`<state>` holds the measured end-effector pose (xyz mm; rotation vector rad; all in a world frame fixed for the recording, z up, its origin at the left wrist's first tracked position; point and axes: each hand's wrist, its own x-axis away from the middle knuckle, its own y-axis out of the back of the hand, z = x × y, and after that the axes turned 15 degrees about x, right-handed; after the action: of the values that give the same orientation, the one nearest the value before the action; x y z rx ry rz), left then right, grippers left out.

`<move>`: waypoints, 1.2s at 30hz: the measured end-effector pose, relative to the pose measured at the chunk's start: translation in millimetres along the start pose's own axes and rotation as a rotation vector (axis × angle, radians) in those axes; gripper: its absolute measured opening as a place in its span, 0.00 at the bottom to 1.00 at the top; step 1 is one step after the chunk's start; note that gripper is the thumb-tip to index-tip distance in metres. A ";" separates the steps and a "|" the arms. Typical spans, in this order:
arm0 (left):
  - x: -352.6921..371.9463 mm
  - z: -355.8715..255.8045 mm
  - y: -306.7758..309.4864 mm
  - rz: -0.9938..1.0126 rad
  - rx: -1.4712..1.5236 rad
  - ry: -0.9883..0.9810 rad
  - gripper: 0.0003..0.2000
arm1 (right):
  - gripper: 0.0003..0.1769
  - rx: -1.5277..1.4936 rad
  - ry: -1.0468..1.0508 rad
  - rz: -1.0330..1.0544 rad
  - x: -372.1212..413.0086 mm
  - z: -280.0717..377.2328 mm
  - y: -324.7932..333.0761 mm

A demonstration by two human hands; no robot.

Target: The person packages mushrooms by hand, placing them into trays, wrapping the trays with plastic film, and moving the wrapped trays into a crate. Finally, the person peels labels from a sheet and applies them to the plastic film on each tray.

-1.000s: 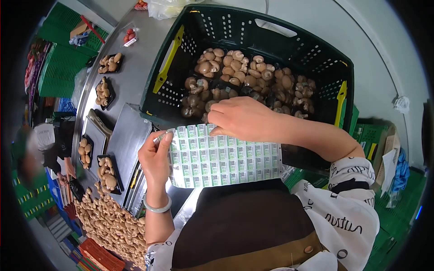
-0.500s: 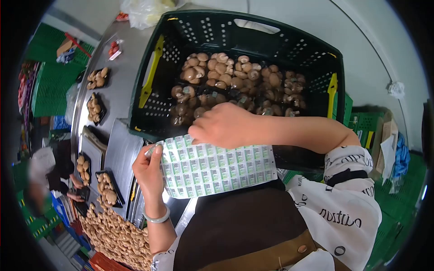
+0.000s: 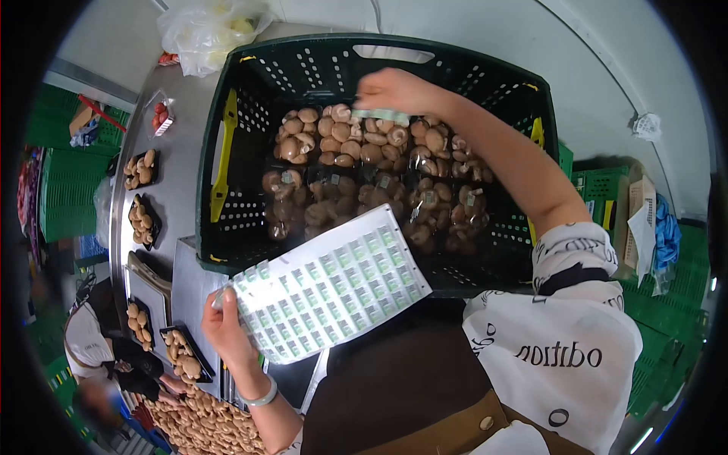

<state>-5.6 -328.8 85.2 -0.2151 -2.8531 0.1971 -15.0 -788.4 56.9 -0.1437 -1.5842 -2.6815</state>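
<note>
My left hand [image 3: 226, 334] pinches the left corner of a white sheet of small green-and-white labels [image 3: 334, 296]. The sheet is tilted, and its upper part is bare backing. My right hand [image 3: 396, 91] is above the far side of a dark green crate [image 3: 262, 83], its fingers closed on a pale green strip of labels [image 3: 385, 116]. Just under the strip lie film-wrapped packs of brown mushrooms [image 3: 341, 140], set in two rows inside the crate. Packs in the near row [image 3: 330, 197] carry small labels; the sheet covers part of that row.
On the steel table [image 3: 163, 87] at left stand trays of mushrooms [image 3: 142, 220], a small red pack [image 3: 160, 117] and a plastic bag [image 3: 212, 34]. Loose mushrooms [image 3: 201, 425] are piled at lower left, where a co-worker [image 3: 91, 337] reaches. Green crates [image 3: 76, 189] stand beyond.
My right hand has left the sheet and moved up over the far row of packs with a label strip. The sheet, now with a bare upper band, has tilted and shifted lower left.
</note>
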 end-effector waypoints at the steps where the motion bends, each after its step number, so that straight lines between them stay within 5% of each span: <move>1: -1.8 -3.1 8.8 0.015 0.050 0.016 0.06 | 0.12 0.218 -0.014 0.080 -0.2 -56.7 -22.1; 3: -2.1 -12.7 10.4 -0.054 0.060 0.024 0.07 | 0.10 0.298 -0.144 0.317 20.2 -120.3 -50.0; 6: -7.1 -16.4 31.9 -0.083 0.109 0.066 0.07 | 0.09 0.480 -0.267 0.332 45.3 -165.0 -76.2; 8: -15.3 -18.8 47.6 -0.122 0.156 0.111 0.08 | 0.10 0.556 -0.371 0.286 51.2 -166.1 -84.5; 9: -20.2 -22.0 51.7 -0.307 0.154 0.078 0.08 | 0.10 0.628 -0.415 0.295 49.2 -167.6 -88.1; 11: -33.4 -37.9 76.5 -0.488 0.058 0.040 0.19 | 0.10 0.772 -0.513 0.317 39.1 -118.8 -65.5; 14: -53.7 -55.6 92.9 -0.655 -0.012 -0.051 0.31 | 0.11 0.118 -0.282 0.320 7.0 -128.0 -65.7; 17: -83.1 -28.5 131.5 -0.769 -0.015 -0.178 0.29 | 0.12 0.016 -0.195 0.399 -22.7 -123.0 -76.9; 18: -93.9 -20.0 145.3 -0.816 -0.038 -0.222 0.28 | 0.12 0.184 -0.232 0.426 -27.0 -117.9 -81.6; 20: -110.8 -15.3 177.5 -0.418 0.376 0.054 0.24 | 0.12 0.525 -0.300 0.472 -33.0 -104.9 -90.9; 24: -142.6 16.2 190.4 -0.494 0.424 -0.089 0.19 | 0.16 0.699 -0.309 0.317 -49.5 -54.6 -69.8; 28: -168.4 44.8 171.3 -0.435 0.429 -0.106 0.14 | 0.14 0.041 -0.090 0.191 -93.0 -64.0 -100.0; 33: -184.2 65.5 113.9 -0.469 0.389 -0.146 0.08 | 0.11 0.552 -0.220 0.211 -124.7 -30.8 -121.9; 36: -178.5 65.4 83.0 -0.411 0.351 -0.060 0.07 | 0.09 0.522 -0.104 0.102 -134.8 -7.4 -114.1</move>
<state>156.6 -284.4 -36.1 0.4483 -2.7808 0.6132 111.0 -743.3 -58.6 -0.3397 -2.1734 -2.1278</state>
